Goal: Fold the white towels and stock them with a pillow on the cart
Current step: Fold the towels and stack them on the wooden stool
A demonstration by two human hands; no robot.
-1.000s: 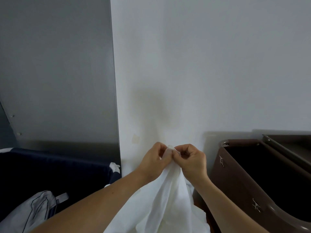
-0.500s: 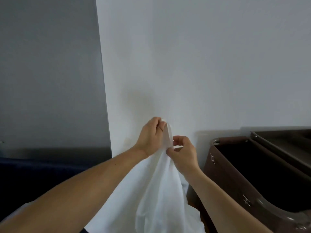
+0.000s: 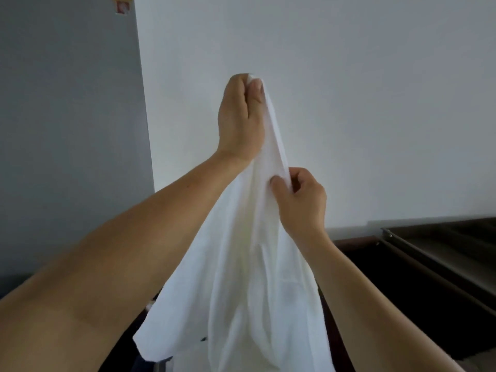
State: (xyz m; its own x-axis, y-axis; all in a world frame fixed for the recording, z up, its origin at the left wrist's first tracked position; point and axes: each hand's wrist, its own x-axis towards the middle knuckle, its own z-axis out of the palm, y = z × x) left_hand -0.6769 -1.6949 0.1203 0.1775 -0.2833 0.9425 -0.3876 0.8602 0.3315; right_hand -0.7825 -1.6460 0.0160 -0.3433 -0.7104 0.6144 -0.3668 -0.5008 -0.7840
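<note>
A white towel (image 3: 241,277) hangs in front of me, bunched at the top and spreading wide below. My left hand (image 3: 240,119) is raised high and pinches the towel's top corner between thumb and fingers. Lower and to the right, my right hand (image 3: 300,200) pinches the towel's edge a short way down from that corner. The towel's bottom runs out of the frame. No pillow is in view.
A dark brown cart (image 3: 429,264) with an open bin and a metal-edged top stands at the lower right against the white wall (image 3: 335,89). A grey panel (image 3: 67,116) covers the left side.
My left hand has lifted the towel corner well upward. My right hand has slid down along the towel's edge, so the hands are now apart. The view has tilted up.
</note>
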